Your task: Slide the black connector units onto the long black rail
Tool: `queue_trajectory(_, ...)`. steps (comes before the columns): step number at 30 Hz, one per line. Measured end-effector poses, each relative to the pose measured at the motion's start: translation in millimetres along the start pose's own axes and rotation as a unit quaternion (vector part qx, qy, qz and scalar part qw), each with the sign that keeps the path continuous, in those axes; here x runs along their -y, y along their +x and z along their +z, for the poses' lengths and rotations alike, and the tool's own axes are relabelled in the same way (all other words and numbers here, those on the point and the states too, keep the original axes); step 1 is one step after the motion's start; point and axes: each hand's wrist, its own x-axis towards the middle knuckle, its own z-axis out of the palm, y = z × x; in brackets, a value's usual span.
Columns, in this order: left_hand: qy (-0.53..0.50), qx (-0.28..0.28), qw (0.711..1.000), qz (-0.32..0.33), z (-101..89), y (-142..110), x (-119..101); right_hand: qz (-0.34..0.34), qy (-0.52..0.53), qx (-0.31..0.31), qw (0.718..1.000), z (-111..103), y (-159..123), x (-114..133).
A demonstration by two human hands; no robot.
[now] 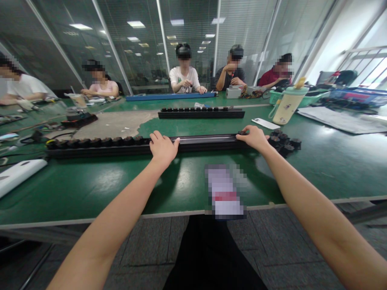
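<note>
Left hand (pixel 163 150), right hand (pixel 253 138), fingers (pixel 246 129) clenched on long black rail (pixel 199 143), blurred packet (pixel 225 191) unreadable

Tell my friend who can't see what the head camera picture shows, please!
The person's left hand and right hand hold a long black bar with round black knobs along it, on a green workbench. Loose black knobs lie beside the right hand, and co-workers sit across the table.

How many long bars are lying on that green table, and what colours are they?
Black: 2 (the near black bar under the left hand and right hand, and the far black bar)
Blue: 1 (the blue bar)
Total: 3
</note>
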Motion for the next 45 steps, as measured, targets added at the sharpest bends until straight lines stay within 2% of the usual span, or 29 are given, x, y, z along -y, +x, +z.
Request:
queue_trajectory(25, 0.002, -0.001, 1.0, -0.001, 0.3, 0.1, -0.3, 0.002, -0.019, -0.007, 1.0, 0.9, 1.1, -1.5)
queue_trajectory(32, 0.005, -0.004, 1.0, 0.001, 1.7, 0.6, -0.1, -0.014, -0.024, -0.003, 1.0, -4.0, 3.4, -5.1)
queue_trajectory(45, 0.009, -0.009, 1.0, -0.001, 1.1, -0.9, -0.6, 0.003, -0.016, 0.004, 1.0, -8.9, 2.3, -2.5)
